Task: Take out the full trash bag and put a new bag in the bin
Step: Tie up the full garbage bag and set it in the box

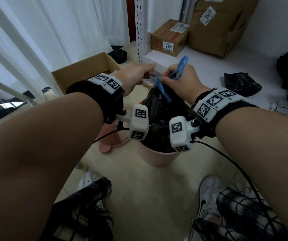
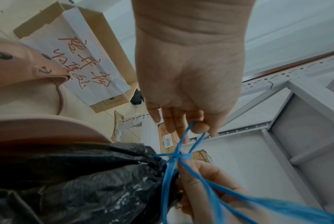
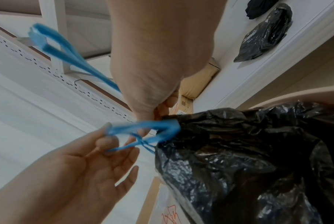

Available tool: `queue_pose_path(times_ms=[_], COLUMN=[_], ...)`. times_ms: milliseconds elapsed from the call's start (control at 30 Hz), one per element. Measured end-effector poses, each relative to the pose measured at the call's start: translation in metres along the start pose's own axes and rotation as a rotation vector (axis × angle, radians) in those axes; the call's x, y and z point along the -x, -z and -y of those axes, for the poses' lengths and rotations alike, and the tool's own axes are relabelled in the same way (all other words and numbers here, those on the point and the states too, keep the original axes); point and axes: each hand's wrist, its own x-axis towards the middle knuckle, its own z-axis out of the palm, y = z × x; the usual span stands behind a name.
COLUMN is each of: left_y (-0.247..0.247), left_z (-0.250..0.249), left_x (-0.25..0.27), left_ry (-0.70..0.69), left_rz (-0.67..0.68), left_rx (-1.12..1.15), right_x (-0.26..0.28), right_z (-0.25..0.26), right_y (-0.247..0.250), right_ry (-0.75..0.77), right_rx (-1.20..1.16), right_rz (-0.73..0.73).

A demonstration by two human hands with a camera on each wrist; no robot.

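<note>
A full black trash bag [image 1: 160, 108] sits in the pink bin [image 1: 158, 159], its neck gathered by a blue drawstring [image 1: 179, 70]. Both hands are above the neck, where the strands cross in a knot [image 2: 179, 156]. My left hand [image 1: 150, 72] pinches one thin strand between thumb and fingers [image 2: 197, 126]. My right hand [image 1: 165, 79] grips the other strand close to the neck, and that strand's loop [image 3: 47, 44] sticks up past the hand. The bag [image 3: 248, 159] fills the bin's mouth. A folded black bag [image 1: 242, 84] lies on the floor to the right.
The bin's pink lid [image 1: 108, 141] lies on the floor to the left. An open cardboard box [image 1: 84, 70] stands behind it. A white metal shelf upright [image 1: 140, 28] and taped boxes [image 1: 169, 37] are close behind the bin. My shoes [image 1: 209, 193] are in front.
</note>
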Motion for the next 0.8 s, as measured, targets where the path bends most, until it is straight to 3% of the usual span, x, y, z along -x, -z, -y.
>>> queue_pose_path(times_ms=[100, 233, 367, 433, 500, 600, 667, 733, 800], left_y=[0.004, 0.006, 0.004, 0.003, 0.002, 0.003, 0.002, 0.002, 0.004], left_z=[0.001, -0.001, -0.012, -0.011, -0.003, 0.008, 0.011, 0.012, 0.011], left_x=[-0.002, -0.002, -0.001, -0.001, -0.003, -0.003, 0.0, 0.002, 0.0], left_ry=[-0.066, -0.068, -0.055, -0.052, -0.1, -0.232, -0.306, -0.37, -0.379], left_rz=[-0.048, -0.087, -0.151, -0.186, -0.226, -0.228, -0.177, -0.119, -0.137], left_rx=[0.104, 0.365, 0.643, 0.663, 0.421, -0.27, -0.576, -0.731, -0.689], right_x=[-0.002, -0.008, -0.008, -0.007, -0.006, -0.006, -0.006, -0.008, -0.009], right_z=[-0.004, -0.013, -0.016, -0.019, -0.018, -0.013, -0.012, -0.016, -0.022], right_y=[0.002, 0.0, -0.001, -0.001, -0.001, -0.001, -0.001, -0.002, 0.001], right_ry=[-0.013, -0.029, -0.121, -0.15, -0.157, -0.123, -0.148, -0.183, -0.231], right_rx=[0.05, 0.295, 0.329, 0.325, 0.345, 0.391, 0.417, 0.442, 0.44], right_rz=[0.024, 0.143, 0.156, 0.153, 0.17, 0.201, 0.214, 0.232, 0.234])
